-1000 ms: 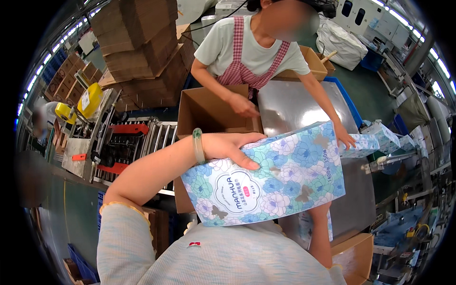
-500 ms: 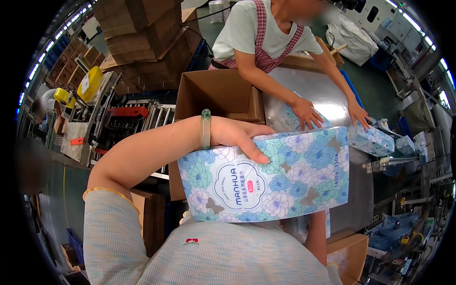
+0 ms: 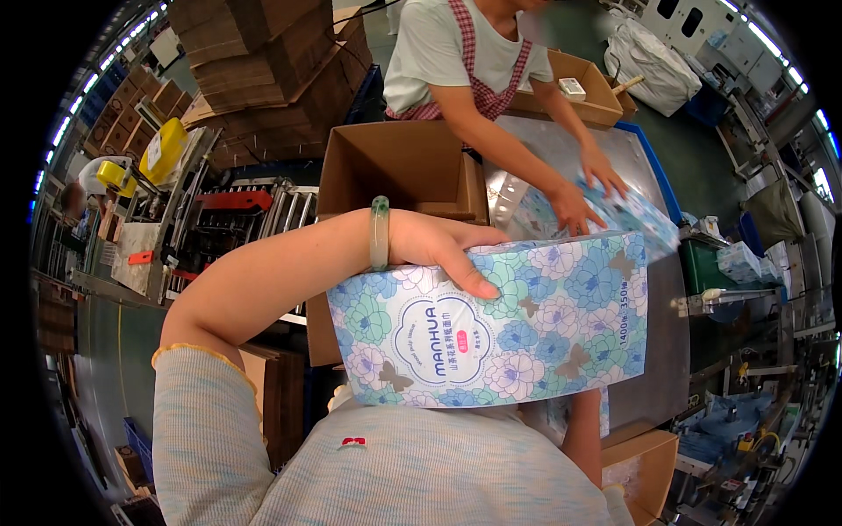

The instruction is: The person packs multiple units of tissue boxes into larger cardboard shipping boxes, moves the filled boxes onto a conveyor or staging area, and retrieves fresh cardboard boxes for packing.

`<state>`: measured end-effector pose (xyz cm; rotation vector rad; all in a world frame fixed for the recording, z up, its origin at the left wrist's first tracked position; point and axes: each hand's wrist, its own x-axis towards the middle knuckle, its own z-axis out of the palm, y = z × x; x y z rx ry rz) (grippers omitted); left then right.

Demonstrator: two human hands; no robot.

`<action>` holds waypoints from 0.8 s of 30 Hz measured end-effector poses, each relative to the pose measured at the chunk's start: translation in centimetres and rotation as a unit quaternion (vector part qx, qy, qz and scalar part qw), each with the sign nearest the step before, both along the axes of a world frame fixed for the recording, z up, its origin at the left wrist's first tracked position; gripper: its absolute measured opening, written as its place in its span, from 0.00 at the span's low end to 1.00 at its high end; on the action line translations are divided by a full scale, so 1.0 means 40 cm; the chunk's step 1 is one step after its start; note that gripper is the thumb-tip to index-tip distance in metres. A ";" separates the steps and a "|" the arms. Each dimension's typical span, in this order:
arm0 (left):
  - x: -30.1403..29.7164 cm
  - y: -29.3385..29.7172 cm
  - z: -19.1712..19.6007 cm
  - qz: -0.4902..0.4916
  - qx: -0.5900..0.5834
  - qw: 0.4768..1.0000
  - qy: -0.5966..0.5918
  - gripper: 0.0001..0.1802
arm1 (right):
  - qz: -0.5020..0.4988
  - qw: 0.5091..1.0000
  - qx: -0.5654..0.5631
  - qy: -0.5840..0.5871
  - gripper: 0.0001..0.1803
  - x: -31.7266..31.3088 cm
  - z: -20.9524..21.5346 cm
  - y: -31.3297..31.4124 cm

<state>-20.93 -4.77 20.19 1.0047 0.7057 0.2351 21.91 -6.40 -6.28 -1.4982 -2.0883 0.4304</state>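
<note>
My left hand (image 3: 447,250) is closed over the upper edge of a tissue pack (image 3: 544,333), its thumb on the front. The pack is wide, covered in blue, mint and lilac flowers, and held up before my chest. A pale bangle (image 3: 379,232) circles my left wrist. My right forearm (image 3: 583,434) goes up behind the pack, which hides that hand. Close to that forearm a strip of another floral pack (image 3: 604,412) shows. Across the metal table (image 3: 645,368), a co-worker's two hands (image 3: 583,197) rest on more floral packs (image 3: 645,215).
An open cardboard box (image 3: 395,171) stands just beyond my left forearm, beside a roller conveyor (image 3: 294,210). Stacked cartons (image 3: 254,70) rise behind it. Another open box (image 3: 645,473) is low on the right. The co-worker (image 3: 465,70) leans over the table's far side.
The co-worker's hands have come left and closer together, and a floral pack has moved left with them onto the table. My left hand and its pack have barely moved.
</note>
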 end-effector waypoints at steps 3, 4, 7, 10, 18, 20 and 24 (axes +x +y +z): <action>0.000 0.002 0.003 0.002 0.000 1.000 0.000 0.58 | 0.000 1.000 0.001 -0.002 0.41 0.001 0.003 -0.001; 0.001 0.002 0.005 0.005 0.001 1.000 0.001 0.58 | -0.001 1.000 0.002 -0.004 0.41 0.001 0.003 -0.002; 0.000 0.004 0.007 0.003 0.003 1.000 -0.007 0.58 | 0.000 1.000 0.002 -0.005 0.42 -0.004 0.002 0.001; 0.001 0.007 0.003 0.000 0.008 1.000 -0.013 0.58 | 0.000 1.000 0.002 -0.006 0.42 0.000 0.006 -0.002; 0.001 0.011 -0.003 -0.003 0.012 1.000 -0.011 0.58 | 0.000 1.000 0.005 -0.014 0.44 -0.003 0.005 -0.004; 0.003 0.011 0.001 -0.007 0.012 1.000 -0.005 0.58 | -0.002 1.000 0.004 -0.019 0.44 -0.001 0.006 -0.003; 0.000 0.012 -0.004 -0.007 0.019 1.000 -0.003 0.58 | -0.001 1.000 0.007 -0.025 0.45 0.000 0.008 0.000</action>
